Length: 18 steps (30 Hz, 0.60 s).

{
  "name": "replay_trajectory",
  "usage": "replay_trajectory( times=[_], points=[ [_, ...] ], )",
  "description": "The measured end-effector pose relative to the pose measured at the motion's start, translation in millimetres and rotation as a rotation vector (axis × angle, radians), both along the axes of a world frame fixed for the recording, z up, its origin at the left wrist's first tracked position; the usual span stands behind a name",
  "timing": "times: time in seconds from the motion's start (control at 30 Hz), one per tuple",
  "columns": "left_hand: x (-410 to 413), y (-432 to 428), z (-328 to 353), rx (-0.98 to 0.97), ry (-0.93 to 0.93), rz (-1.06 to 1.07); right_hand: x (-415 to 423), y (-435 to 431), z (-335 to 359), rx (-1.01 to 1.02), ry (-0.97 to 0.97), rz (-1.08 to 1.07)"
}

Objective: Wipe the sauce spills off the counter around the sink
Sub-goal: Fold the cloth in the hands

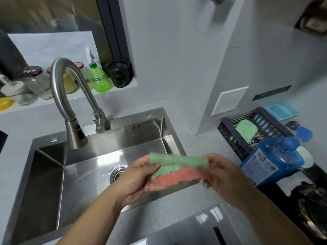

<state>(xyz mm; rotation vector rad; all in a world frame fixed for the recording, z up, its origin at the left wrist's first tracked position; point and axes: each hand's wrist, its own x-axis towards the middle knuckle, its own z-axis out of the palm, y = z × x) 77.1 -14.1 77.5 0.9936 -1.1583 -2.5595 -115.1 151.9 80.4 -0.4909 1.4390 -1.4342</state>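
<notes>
You hold the cloth (177, 160) stretched between both hands, above the front right corner of the sink (88, 174), not touching the surface (155, 220). Left hand (136, 177) pinches its left end, fingers curled under. Right hand (224, 175) grips the right end, fingers curled round it. Cloth is green on top, pink below, blurred. Faucet (58, 82) arches over the basin. Blue bottle (272, 161) stands near your right hand.
</notes>
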Motion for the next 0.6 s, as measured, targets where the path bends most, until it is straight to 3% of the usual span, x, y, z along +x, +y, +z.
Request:
replay_trajectory(
  times=[0.1,0.2,0.27,0.4,0.5,0.53,0.6],
  points=[
    [-0.9,-1.4,-4.2,0.05,-0.042,-0.142,-9.6,11.0,-12.7,0.024,-0.012,-0.031],
    [-12.6,4.3,-12.2,0.162,-0.021,-0.116,-15.7,19.5,-27.9,0.076,-0.14,-0.021],
    [-24.2,9.6,-20.0,0.024,-0.085,-0.107,-17.3,26.8,-35.7,0.129,-0.105,-0.037],
    [-55.7,23.3,-33.7,-0.472,-0.345,-0.063,-15.6,27.5,-50.5,0.389,0.448,-0.076],
    [-88.9,41.5,-38.7,-0.695,-0.484,-0.004,-6.1,14.0,-53.3,0.357,0.531,-0.332],
    [-99.4,49.1,-37.9,-0.707,-0.489,-0.004,-3.1,9.6,-54.9,0.293,0.499,-0.382],
    [-118.4,63.3,-25.9,-0.513,-0.41,0.006,3.0,3.6,-52.3,0.158,0.415,-0.383]
  ],
)
